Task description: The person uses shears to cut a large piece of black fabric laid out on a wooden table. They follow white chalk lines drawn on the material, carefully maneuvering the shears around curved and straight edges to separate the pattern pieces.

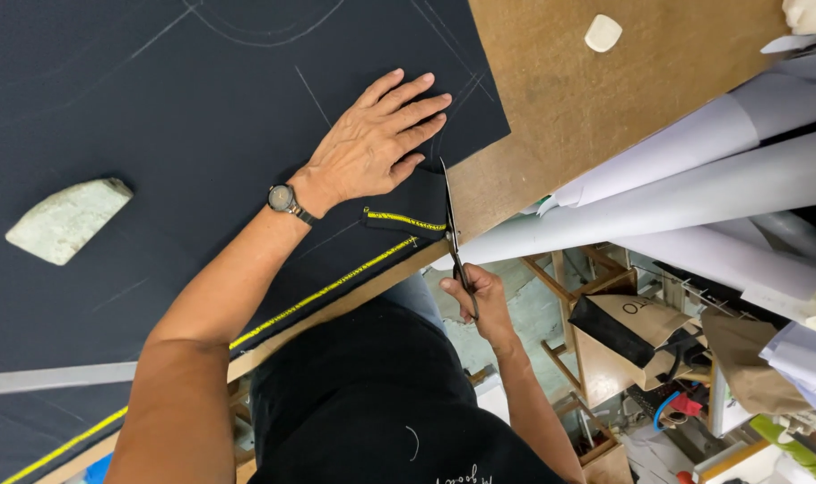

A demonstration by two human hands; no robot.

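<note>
At nine o'clock a pale stone [67, 220] lies on the dark cloth [157, 116], which covers the left two thirds of the table [569, 99]. The cloth is navy to black, marked with thin chalk lines and a curve at the top, and edged with a yellow stitched selvedge [318, 294] running from seven o'clock up toward the centre. A grey ruler [54, 378] crosses its lower left part.

Just above centre the left hand [377, 143], a watch [282, 199] on its wrist, lies flat with fingers spread, pressing the cloth down; it grips nothing. At its four o'clock side a cut flap of cloth [408, 208] folds over at the table edge.

Right of the flap the scissors [453, 237] stand nearly upright, blades in the cloth at the cut. The right hand [484, 300] below them has its grip closed through the handles.

At one o'clock a white chalk [603, 33] rests on bare wood. From two to four o'clock lie white paper rolls [695, 193], with a brown paper bag [637, 327] and clutter on the floor beneath.
</note>
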